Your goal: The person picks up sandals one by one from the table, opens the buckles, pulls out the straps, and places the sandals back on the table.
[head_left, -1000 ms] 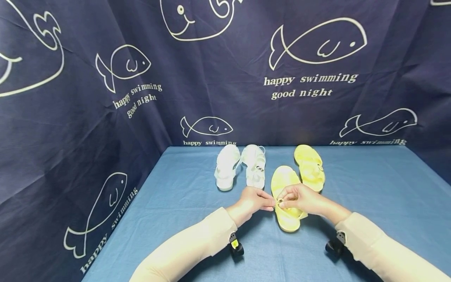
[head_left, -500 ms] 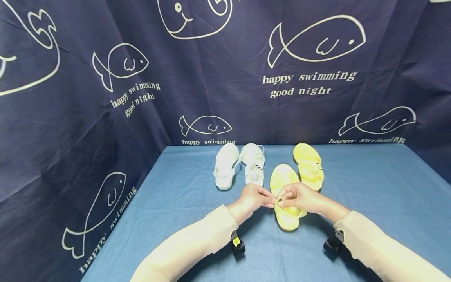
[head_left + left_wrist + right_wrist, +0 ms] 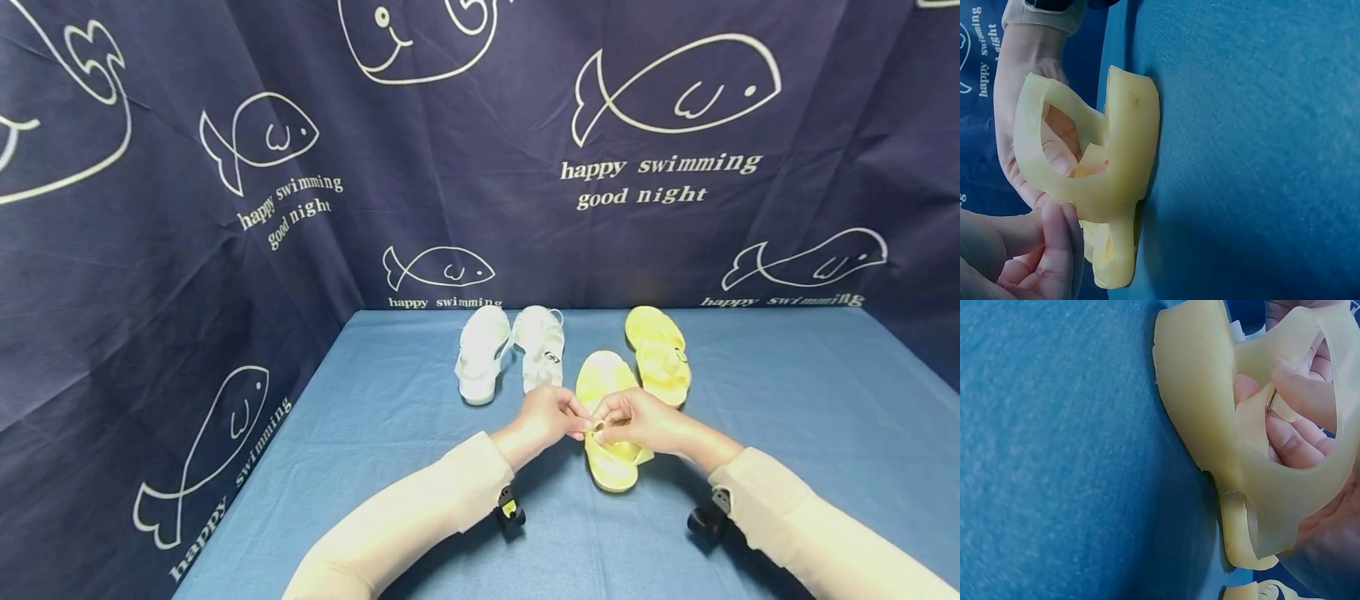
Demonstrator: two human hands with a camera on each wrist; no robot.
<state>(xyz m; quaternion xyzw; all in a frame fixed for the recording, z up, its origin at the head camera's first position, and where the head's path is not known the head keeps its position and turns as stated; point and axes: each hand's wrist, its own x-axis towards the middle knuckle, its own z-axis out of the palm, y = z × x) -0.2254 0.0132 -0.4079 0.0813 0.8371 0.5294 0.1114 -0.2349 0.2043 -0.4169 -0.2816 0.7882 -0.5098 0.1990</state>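
A yellow sandal stands on the blue cloth, toe away from me. Beside its left side, my left hand pinches the ankle strap, its fingertips close to those of the other hand. From the right, my right hand holds the strap at its small metal buckle, thumb and fingers curled around it. The left wrist view shows the sandal's heel low on the cloth and the heel strap standing up, with the right thumb visible through its opening. The fingertips partly hide the buckle.
Another yellow sandal lies just behind and to the right. Two pale sandals, a left one and a right one, stand at the back left. A dark blue curtain with fish prints rises behind the cloth-covered table.
My left hand has shifted slightly to the right, closer to the right fingertips and the buckle. The right hand and the sandals stay nearly where they were.
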